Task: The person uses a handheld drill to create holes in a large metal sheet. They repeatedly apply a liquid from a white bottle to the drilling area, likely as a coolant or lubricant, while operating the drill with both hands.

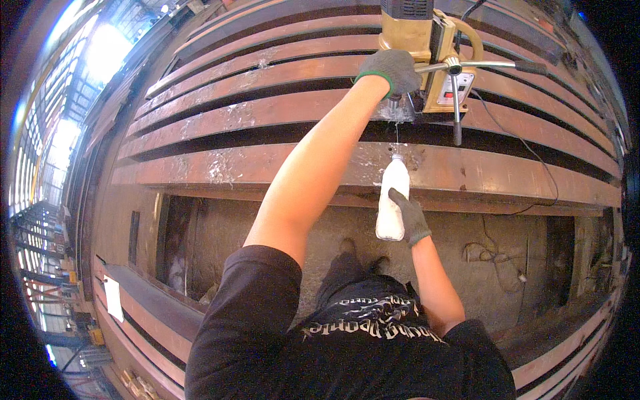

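Note:
My left hand (pixel 391 71), in a grey knit glove with a green cuff, is closed at the left end of a feed handle (pixel 490 65) on a yellow magnetic drill (pixel 408 35). Its fingers are partly hidden. My right hand (pixel 409 217), also gloved, is wrapped around a white plastic squeeze bottle (pixel 393 200), tilted with its nozzle toward the drill. A thin line of liquid (pixel 397 132) runs between the nozzle and the drill's spindle (pixel 394 101). The drill stands on rust-brown steel beams (pixel 300 157).
Metal shavings (pixel 220 167) lie scattered over the beams, which have dark gaps between them. A cable (pixel 527 143) trails from the drill across the beams, and a coiled cord (pixel 497 257) lies on the floor. More beams (pixel 153 333) lie behind me, with a white paper sheet (pixel 113 299) at left.

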A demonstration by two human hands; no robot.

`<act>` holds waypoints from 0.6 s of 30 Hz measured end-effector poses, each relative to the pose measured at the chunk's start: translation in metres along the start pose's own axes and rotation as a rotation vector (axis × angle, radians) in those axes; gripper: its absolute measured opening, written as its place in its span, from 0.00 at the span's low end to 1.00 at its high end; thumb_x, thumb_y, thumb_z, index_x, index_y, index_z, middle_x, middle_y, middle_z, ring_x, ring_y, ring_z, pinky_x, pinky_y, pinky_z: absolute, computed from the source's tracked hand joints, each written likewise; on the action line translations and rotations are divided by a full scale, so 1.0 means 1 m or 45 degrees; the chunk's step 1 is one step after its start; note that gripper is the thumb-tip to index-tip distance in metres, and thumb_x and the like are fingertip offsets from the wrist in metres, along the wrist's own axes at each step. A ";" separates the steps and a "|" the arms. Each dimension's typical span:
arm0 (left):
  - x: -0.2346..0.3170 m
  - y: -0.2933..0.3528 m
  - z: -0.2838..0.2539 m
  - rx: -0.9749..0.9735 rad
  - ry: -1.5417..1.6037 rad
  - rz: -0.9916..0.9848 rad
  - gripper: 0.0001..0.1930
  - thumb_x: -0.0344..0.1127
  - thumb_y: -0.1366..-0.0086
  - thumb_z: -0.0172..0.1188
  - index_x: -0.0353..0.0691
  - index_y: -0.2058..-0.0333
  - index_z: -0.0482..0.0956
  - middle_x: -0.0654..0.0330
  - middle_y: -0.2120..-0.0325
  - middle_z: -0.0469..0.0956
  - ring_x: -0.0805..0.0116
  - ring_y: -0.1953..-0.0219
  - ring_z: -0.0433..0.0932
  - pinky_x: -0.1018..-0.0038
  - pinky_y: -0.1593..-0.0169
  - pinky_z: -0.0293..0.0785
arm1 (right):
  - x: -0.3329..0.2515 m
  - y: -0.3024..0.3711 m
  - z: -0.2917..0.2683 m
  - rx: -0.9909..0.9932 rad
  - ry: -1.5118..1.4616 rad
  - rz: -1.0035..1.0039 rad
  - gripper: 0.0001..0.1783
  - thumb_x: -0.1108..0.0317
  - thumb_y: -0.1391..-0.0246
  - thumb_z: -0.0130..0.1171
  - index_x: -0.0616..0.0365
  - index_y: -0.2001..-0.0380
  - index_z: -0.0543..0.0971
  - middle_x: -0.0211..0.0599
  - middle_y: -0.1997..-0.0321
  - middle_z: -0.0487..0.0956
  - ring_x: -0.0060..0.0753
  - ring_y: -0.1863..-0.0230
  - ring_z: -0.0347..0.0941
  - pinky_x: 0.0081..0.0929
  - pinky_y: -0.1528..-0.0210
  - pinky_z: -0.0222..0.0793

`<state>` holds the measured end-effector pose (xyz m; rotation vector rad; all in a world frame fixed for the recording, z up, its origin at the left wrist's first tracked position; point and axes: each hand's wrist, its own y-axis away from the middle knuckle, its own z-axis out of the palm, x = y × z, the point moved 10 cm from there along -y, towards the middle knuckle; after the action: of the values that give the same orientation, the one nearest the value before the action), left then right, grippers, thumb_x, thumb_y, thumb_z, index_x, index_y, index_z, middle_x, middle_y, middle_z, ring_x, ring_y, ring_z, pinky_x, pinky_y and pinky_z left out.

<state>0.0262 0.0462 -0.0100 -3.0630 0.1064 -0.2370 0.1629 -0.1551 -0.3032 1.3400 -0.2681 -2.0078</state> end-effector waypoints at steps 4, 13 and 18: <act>0.003 0.001 -0.003 0.009 -0.007 -0.046 0.22 0.48 0.41 0.57 0.38 0.57 0.88 0.46 0.56 0.86 0.47 0.53 0.86 0.56 0.47 0.81 | -0.004 0.000 -0.007 0.057 0.036 -0.027 0.25 0.58 0.41 0.70 0.67 0.50 0.80 0.40 0.63 0.85 0.32 0.69 0.83 0.33 0.68 0.81; -0.001 0.005 -0.003 0.028 0.031 -0.057 0.23 0.48 0.40 0.55 0.37 0.58 0.88 0.44 0.57 0.86 0.46 0.54 0.86 0.55 0.47 0.80 | 0.004 -0.007 -0.010 0.026 0.104 -0.003 0.24 0.55 0.42 0.70 0.65 0.52 0.82 0.38 0.63 0.85 0.31 0.68 0.83 0.32 0.65 0.81; 0.003 0.001 0.004 -0.103 0.034 -0.046 0.23 0.49 0.41 0.55 0.37 0.58 0.88 0.44 0.58 0.86 0.46 0.53 0.85 0.55 0.46 0.80 | 0.009 -0.007 -0.015 0.062 0.113 0.025 0.28 0.50 0.45 0.72 0.62 0.52 0.82 0.38 0.63 0.85 0.32 0.67 0.83 0.33 0.62 0.81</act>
<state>0.0294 0.0455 -0.0136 -3.1454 0.0639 -0.2827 0.1707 -0.1530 -0.3197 1.4466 -0.2897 -1.9311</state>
